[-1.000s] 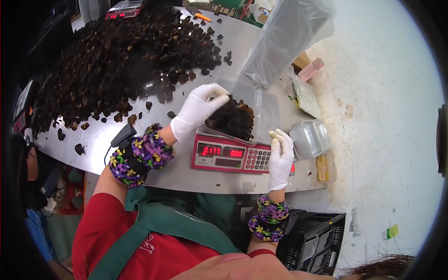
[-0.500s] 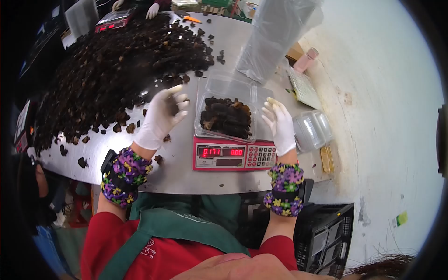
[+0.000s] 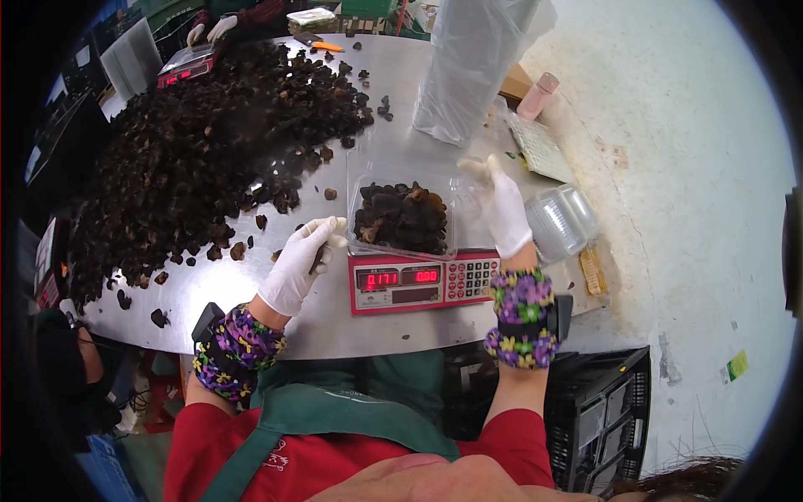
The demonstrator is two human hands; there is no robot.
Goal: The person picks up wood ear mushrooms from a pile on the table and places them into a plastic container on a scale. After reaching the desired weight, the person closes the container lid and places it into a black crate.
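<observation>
My gloved left hand is closed by the left front of a clear plastic clamshell box, with a dark piece of wood ear mushroom showing between its fingers. Dark wood ear mushrooms fill the base of the box, whose lid stands raised at the back. The box rests on a red digital scale reading 0.171 and 0.00. At the right edge of the lid is my gloved right hand, its fingers stretched out and slightly blurred at the tips.
A large mushroom heap covers the table's left side. Stacked clear boxes in plastic wrap stand behind the scale; more clear containers lie right. A co-worker's gloved hands are beside another scale. A black crate stands below.
My left hand has come down and closer to the box, its fingers closing. The right hand's fingertips have shifted slightly left and up by the lid. The scale reading is the same.
</observation>
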